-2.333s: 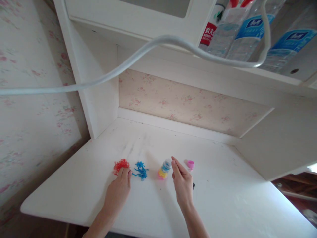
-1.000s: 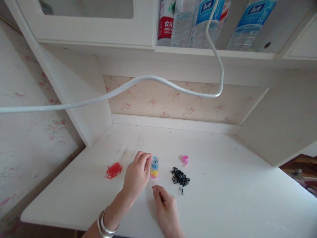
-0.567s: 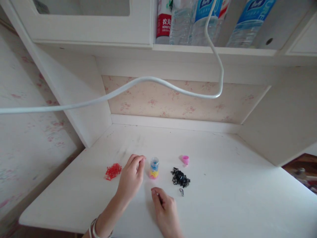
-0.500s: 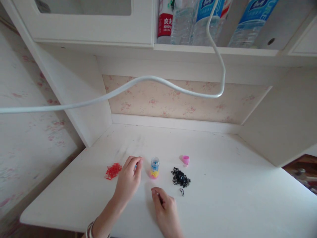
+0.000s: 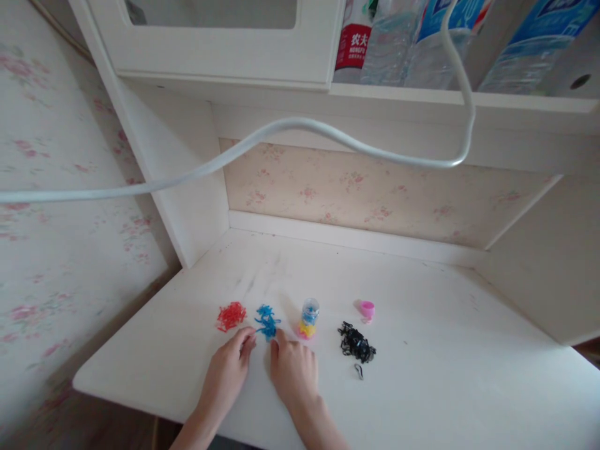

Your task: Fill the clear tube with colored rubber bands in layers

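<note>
A small loose pile of blue rubber bands (image 5: pixel 267 322) lies on the white desk between my two hands. My left hand (image 5: pixel 230 361) is closed in a pinch at the pile's left edge, where a blue band reaches its fingertips. Thumb and forefinger together, my right hand (image 5: pixel 295 367) touches the pile's near right side; what its fingertips hold, if anything, is hidden. Just beyond my right hand stands a small clear jar (image 5: pixel 310 317), upright and uncapped, with blue, yellow and pink bands inside. Red rubber bands (image 5: pixel 231 316) lie heaped to the left.
Black rubber bands (image 5: pixel 356 344) form a pile on the right, a single black band (image 5: pixel 359 372) in front of it. Behind sits a pink cap (image 5: pixel 367 309). A white cable (image 5: pixel 300 124) crosses the view above the desk. Plastic bottles (image 5: pixel 391 44) stand on the shelf.
The blue pile now lies on the desk left of the jar, where there was none before. Both hands have come together at it, the right moving left. The view has shifted left.
</note>
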The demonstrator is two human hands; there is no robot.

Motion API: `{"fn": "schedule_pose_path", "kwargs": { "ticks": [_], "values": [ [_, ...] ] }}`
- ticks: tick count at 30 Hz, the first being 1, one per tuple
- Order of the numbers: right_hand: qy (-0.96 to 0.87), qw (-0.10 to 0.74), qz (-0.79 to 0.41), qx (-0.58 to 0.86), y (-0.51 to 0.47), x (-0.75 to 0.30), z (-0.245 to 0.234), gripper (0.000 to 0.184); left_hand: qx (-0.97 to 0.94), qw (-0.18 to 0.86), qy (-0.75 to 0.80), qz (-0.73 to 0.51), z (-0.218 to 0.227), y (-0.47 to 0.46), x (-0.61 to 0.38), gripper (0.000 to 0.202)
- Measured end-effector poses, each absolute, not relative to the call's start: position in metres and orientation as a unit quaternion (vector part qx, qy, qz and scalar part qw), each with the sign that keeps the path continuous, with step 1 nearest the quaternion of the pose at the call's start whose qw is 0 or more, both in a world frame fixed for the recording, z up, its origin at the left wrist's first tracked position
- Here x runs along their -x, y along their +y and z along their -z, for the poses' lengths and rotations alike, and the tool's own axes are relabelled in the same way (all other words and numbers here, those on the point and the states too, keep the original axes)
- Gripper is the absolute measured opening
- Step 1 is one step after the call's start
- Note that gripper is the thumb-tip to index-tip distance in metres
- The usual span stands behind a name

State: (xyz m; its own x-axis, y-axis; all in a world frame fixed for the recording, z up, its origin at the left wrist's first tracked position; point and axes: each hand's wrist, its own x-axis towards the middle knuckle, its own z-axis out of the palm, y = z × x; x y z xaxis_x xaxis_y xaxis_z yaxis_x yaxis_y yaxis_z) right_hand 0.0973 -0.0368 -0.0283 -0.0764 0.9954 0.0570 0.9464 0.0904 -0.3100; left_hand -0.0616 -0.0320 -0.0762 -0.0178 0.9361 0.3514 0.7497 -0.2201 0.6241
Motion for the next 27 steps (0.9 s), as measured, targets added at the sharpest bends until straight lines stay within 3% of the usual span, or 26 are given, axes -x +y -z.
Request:
{"fn": "schedule_pose_path", "kwargs": {
  "ticks": [5, 16, 27],
  "values": [
    [-0.725, 0.143, -0.084, 0.668, -0.027, -0.089, 0.037, 0.024, -0.682, 0.098, 0.616, -0.382, 0.078, -0.031, 0.059, 0.023],
    [-0.700, 0.210, -0.110, 0.674, -0.027, -0.093, 0.047, 0.033, -0.688, 0.028, 0.699, -0.194, 0.056, -0.034, 0.041, 0.021],
    [-0.656, 0.266, -0.136, 0.693, -0.033, -0.101, 0.046, 0.043, -0.722, 0.021, 0.650, -0.235, 0.061, -0.050, 0.046, 0.023]
  ]
}}
